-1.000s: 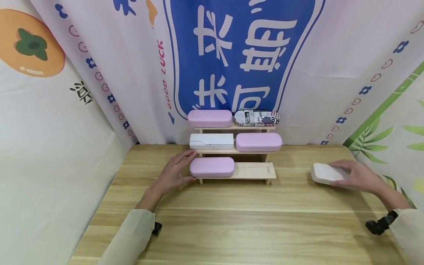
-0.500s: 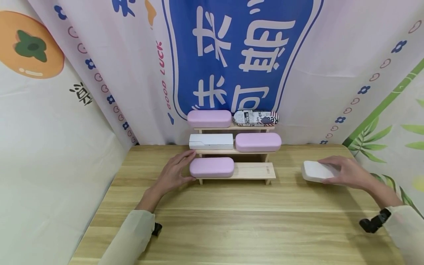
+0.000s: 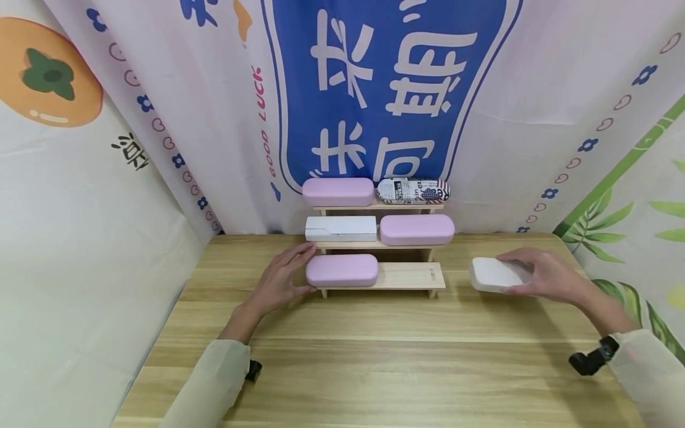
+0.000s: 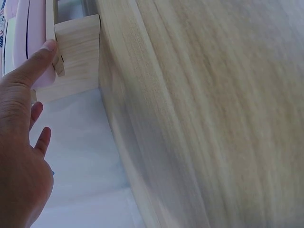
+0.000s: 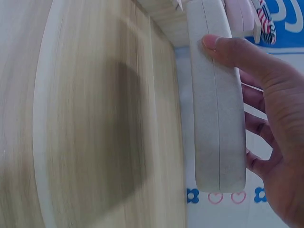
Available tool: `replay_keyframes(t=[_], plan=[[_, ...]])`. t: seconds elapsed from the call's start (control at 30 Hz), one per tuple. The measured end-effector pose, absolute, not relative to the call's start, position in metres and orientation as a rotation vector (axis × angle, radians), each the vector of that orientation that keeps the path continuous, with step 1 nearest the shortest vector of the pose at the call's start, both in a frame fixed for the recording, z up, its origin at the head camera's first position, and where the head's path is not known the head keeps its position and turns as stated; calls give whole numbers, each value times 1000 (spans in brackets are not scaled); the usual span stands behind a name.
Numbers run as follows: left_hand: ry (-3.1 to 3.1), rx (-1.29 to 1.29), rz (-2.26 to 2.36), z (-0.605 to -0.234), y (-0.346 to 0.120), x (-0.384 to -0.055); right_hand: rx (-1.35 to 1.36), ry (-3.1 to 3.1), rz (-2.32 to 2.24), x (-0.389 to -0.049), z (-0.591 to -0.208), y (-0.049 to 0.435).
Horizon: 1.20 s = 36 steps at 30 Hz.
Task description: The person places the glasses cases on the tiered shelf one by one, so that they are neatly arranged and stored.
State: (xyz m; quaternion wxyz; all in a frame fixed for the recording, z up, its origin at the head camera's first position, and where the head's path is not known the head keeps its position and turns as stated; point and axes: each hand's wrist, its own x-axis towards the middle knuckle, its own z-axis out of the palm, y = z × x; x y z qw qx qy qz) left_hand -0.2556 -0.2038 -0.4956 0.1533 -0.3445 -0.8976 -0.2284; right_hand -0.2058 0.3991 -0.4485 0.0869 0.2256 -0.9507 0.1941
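Note:
A three-tier wooden rack (image 3: 409, 276) stands at the back of the table. My left hand (image 3: 280, 278) touches its left end; in the left wrist view the thumb (image 4: 35, 66) lies straight against the bottom shelf's edge, beside a lilac glasses case (image 3: 342, 270). To the right of the rack, my right hand (image 3: 546, 274) grips a white glasses case (image 3: 495, 274), held above the table. The right wrist view shows the thumb along the case's seam and the other fingers behind it. The bottom shelf's right half is bare wood.
On the middle shelf sit a white box-shaped case (image 3: 341, 229) and a lilac case (image 3: 417, 230). The top shelf bears another lilac case (image 3: 338, 192) and a newsprint-patterned case (image 3: 414, 191). A printed curtain (image 3: 508, 148) hangs behind the wooden table (image 3: 374, 368).
My right hand has moved left with the white glasses case, nearer to the rack. The left hand has stayed at the rack's left end.

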Motion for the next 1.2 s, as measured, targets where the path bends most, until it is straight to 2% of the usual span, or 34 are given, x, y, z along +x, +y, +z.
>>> replay_keyframes(t=[0.6,1.2], plan=[[-2543,-1012,-641,-497,-204,-256,826,-2717,561,-208,-437,361],[-2535,-1008,-650,-496,-204,-255,925,-2658,548,-220,-443,327]])
